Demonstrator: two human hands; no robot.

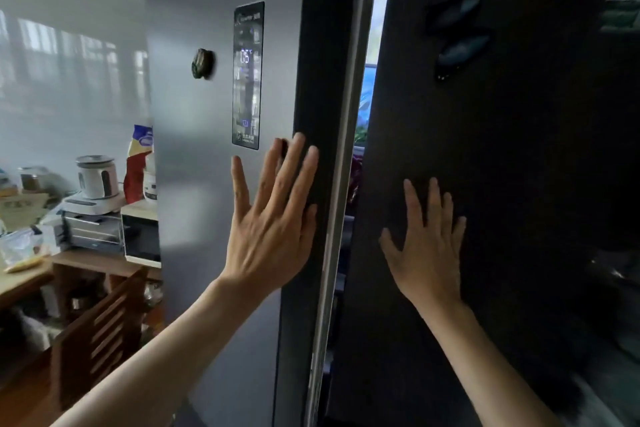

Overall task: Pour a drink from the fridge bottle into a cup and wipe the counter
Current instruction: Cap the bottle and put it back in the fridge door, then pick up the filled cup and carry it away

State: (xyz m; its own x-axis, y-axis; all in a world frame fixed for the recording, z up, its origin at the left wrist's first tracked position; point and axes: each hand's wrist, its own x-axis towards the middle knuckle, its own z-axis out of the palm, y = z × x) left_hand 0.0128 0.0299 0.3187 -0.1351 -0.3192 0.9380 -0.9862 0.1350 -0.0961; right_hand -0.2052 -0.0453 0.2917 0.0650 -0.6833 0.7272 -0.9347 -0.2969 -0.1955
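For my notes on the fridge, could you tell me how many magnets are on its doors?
3: a dark round magnet on the left door, two fish-shaped magnets on the right door. Others may lie out of view.

The single head-worn camera faces forward, close up against the fridge doors [214, 45], room visible at left.

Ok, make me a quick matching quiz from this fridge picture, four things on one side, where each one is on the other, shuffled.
Things:
1. left hand
2. right hand
3. control panel
4. dark green magnet

Places:
A. flat on the dark right door
B. left door, above the left hand
C. at the left door's inner edge
D. left door, left of the panel

Pairs: 1-C, 2-A, 3-B, 4-D
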